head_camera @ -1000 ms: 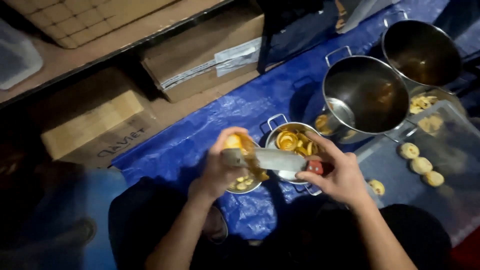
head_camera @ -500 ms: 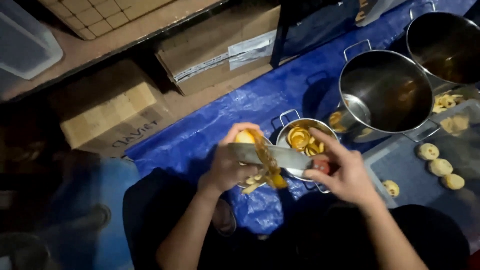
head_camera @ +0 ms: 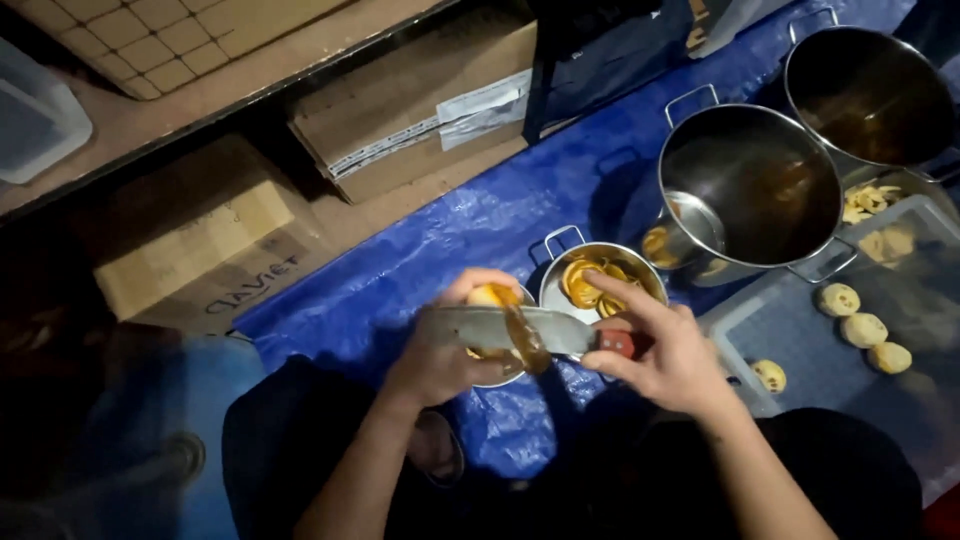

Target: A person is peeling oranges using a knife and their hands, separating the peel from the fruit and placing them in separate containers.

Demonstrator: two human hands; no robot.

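Here left hand (head_camera: 440, 355) grips fruit (head_camera: 487, 296); right hand (head_camera: 672, 355) grips knife (head_camera: 500, 328); pots (head_camera: 750, 195) beside.

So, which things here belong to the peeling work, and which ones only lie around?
In use:
- left hand holding the yellow fruit
- right hand holding the knife
- small bowl of peels
- peeled pieces in the grey tray

Lying about:
- cardboard boxes
- clear plastic tub
- two big steel pots
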